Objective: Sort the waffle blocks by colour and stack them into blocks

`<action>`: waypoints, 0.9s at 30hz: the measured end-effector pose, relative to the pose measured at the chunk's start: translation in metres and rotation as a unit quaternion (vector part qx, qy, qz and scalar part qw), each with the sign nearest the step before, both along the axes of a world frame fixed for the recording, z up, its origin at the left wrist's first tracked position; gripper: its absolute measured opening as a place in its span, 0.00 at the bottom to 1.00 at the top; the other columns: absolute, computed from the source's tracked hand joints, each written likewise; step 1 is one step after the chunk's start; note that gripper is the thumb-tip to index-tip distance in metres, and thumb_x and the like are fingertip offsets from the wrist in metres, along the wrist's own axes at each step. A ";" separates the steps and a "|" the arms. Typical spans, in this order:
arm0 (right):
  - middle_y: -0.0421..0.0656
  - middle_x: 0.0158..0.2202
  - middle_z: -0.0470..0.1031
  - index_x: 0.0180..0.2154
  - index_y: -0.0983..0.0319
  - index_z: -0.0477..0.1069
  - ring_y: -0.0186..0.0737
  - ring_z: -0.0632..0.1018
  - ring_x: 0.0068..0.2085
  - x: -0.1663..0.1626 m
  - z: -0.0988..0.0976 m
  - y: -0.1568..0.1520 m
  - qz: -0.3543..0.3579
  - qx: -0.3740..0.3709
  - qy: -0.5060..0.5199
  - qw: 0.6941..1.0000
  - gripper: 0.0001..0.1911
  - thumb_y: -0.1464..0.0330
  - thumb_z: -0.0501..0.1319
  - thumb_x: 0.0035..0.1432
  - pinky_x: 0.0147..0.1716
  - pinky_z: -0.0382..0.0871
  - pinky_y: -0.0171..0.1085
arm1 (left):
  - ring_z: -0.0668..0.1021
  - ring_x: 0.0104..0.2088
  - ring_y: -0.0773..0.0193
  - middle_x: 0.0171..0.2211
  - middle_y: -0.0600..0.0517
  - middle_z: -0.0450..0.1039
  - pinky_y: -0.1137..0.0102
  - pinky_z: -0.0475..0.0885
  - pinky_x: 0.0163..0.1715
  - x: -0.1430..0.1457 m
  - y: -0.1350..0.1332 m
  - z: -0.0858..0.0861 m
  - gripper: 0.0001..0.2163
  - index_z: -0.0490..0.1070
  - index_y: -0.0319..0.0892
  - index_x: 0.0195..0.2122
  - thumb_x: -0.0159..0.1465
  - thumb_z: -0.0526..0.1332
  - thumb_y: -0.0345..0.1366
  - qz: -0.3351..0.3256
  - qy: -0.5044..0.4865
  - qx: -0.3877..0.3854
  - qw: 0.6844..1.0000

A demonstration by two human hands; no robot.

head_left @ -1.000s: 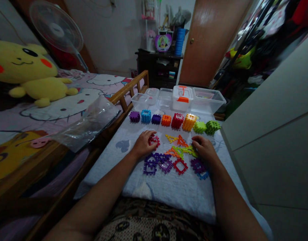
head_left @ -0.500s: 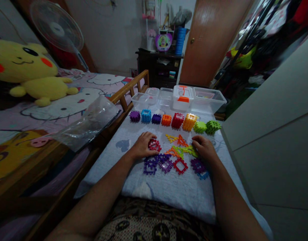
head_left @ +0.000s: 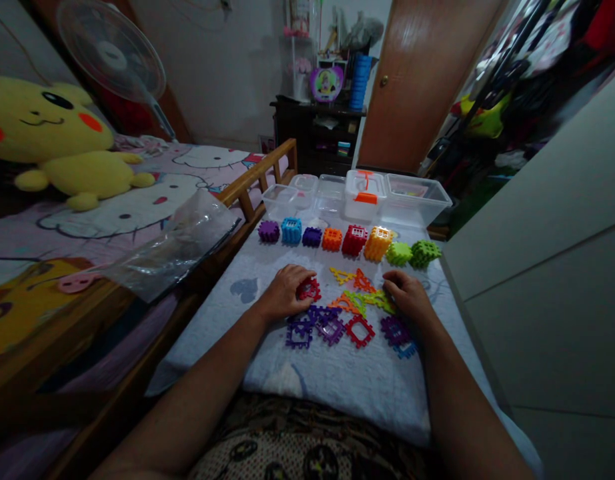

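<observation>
My left hand (head_left: pixel 285 291) rests on the white pillow (head_left: pixel 337 373), fingers curled round a red plastic puzzle tile (head_left: pixel 308 290). My right hand (head_left: pixel 408 295) lies on the pile of loose flat tiles, its fingers bent over green and orange pieces (head_left: pixel 372 299); what it grips, if anything, is hidden. Purple tiles (head_left: pixel 312 323) and a red square tile (head_left: pixel 360 330) lie between my wrists. Beyond the pile stands a row of built cubes (head_left: pixel 352 241), from purple at the left to green at the right.
Clear plastic boxes (head_left: pixel 360 197), one with an orange latch, stand behind the cubes. A wooden bed rail (head_left: pixel 252 180) runs along the left with a clear plastic bag (head_left: pixel 182 243) over it. A yellow plush toy (head_left: pixel 57 143) and a fan sit further left. A grey cabinet (head_left: pixel 547 267) walls the right.
My left hand has drawn the red tile slightly nearer and closed more over it. My right hand has stayed in place on the pile.
</observation>
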State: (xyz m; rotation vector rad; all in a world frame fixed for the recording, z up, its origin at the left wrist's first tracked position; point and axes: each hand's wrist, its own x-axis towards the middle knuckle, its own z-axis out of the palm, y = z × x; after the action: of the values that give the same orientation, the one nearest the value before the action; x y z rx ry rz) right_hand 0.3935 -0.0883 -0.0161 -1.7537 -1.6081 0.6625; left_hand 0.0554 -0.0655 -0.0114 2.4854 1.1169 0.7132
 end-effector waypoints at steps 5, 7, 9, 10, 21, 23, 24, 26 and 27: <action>0.43 0.30 0.78 0.38 0.62 0.75 0.40 0.75 0.27 0.000 0.001 -0.001 0.004 -0.015 0.014 1.000 0.15 0.61 0.57 0.52 0.29 0.67 0.37 | 0.73 0.53 0.49 0.51 0.45 0.73 0.53 0.66 0.57 -0.004 0.003 -0.003 0.28 0.69 0.45 0.55 0.54 0.71 0.41 -0.010 0.006 -0.022 1.000; 0.43 0.29 0.78 0.39 0.62 0.75 0.40 0.74 0.27 0.000 0.002 -0.001 0.003 -0.019 0.015 1.000 0.16 0.61 0.57 0.52 0.28 0.67 0.37 | 0.72 0.53 0.48 0.52 0.44 0.73 0.53 0.66 0.57 -0.004 0.004 -0.005 0.29 0.69 0.44 0.55 0.52 0.73 0.43 -0.011 0.009 -0.024 1.000; 0.43 0.29 0.78 0.39 0.62 0.75 0.40 0.75 0.28 0.000 0.001 -0.001 0.002 -0.019 0.013 1.000 0.15 0.61 0.57 0.52 0.29 0.67 0.37 | 0.72 0.53 0.48 0.51 0.44 0.73 0.53 0.66 0.57 -0.003 0.004 -0.005 0.29 0.69 0.43 0.55 0.52 0.73 0.42 -0.009 0.009 -0.022 1.000; 0.43 0.29 0.78 0.39 0.62 0.76 0.40 0.75 0.28 0.000 0.001 -0.001 0.002 -0.017 0.011 1.000 0.15 0.62 0.58 0.52 0.29 0.68 0.37 | 0.73 0.53 0.48 0.51 0.44 0.73 0.54 0.66 0.56 -0.002 0.003 -0.005 0.29 0.69 0.43 0.55 0.53 0.72 0.41 -0.008 0.009 -0.021 1.000; 0.45 0.34 0.80 0.39 0.62 0.76 0.42 0.77 0.32 0.001 -0.003 0.000 -0.001 -0.008 0.009 1.000 0.16 0.62 0.58 0.52 0.33 0.70 0.39 | 0.74 0.52 0.50 0.51 0.46 0.74 0.52 0.67 0.57 -0.012 0.001 0.010 0.34 0.61 0.46 0.63 0.55 0.68 0.36 0.048 -0.043 -0.031 0.997; 0.45 0.34 0.80 0.40 0.62 0.76 0.42 0.77 0.31 0.001 -0.003 0.000 -0.003 -0.011 0.006 1.000 0.16 0.61 0.58 0.52 0.33 0.70 0.39 | 0.74 0.52 0.50 0.50 0.46 0.74 0.52 0.67 0.57 -0.014 0.003 0.007 0.35 0.59 0.47 0.64 0.54 0.67 0.35 0.036 -0.046 -0.040 0.997; 0.46 0.35 0.80 0.40 0.62 0.76 0.42 0.77 0.31 0.002 -0.003 0.000 -0.004 -0.011 0.005 1.000 0.16 0.61 0.58 0.52 0.33 0.70 0.39 | 0.74 0.52 0.51 0.51 0.46 0.73 0.52 0.67 0.57 -0.015 0.004 0.006 0.36 0.59 0.47 0.65 0.54 0.67 0.34 0.028 -0.045 -0.045 0.998; 0.46 0.35 0.80 0.40 0.62 0.77 0.42 0.77 0.32 0.002 -0.002 0.001 -0.003 -0.010 0.004 1.000 0.16 0.62 0.58 0.52 0.34 0.70 0.40 | 0.74 0.54 0.51 0.52 0.46 0.72 0.53 0.67 0.59 -0.014 0.004 0.002 0.37 0.58 0.47 0.65 0.53 0.65 0.32 0.013 -0.041 -0.055 0.998; 0.46 0.36 0.80 0.40 0.63 0.77 0.42 0.77 0.32 0.002 -0.002 0.001 -0.003 -0.009 0.004 1.000 0.17 0.61 0.58 0.52 0.34 0.70 0.40 | 0.73 0.54 0.51 0.53 0.45 0.71 0.53 0.67 0.59 -0.014 0.004 0.001 0.37 0.58 0.46 0.66 0.53 0.65 0.31 0.008 -0.039 -0.060 0.997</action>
State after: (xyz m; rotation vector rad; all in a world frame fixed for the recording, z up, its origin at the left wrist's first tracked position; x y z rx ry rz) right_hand 0.3951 -0.0877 -0.0181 -1.7655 -1.5956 0.6820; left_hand 0.0414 -0.0611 -0.0104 2.3315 1.1196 0.7183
